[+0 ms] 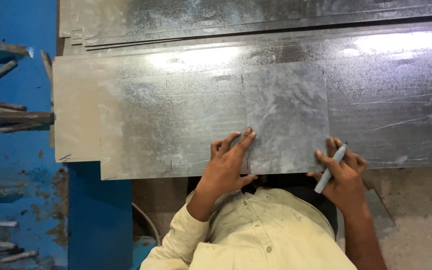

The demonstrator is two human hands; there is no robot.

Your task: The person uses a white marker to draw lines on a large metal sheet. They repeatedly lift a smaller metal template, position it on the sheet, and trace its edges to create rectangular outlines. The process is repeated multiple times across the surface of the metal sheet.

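The small metal plate [286, 117] lies flat on a longer grey sheet [176, 125], its long axis running away from the person, its surface dull, mottled and scratched. The left hand [228, 162] rests open with fingers spread, pressing on the plate's near left corner. The right hand [343, 175], at the plate's near right corner, has its grip closed on a pale grey marker [330, 169] that slants up toward the plate's right edge.
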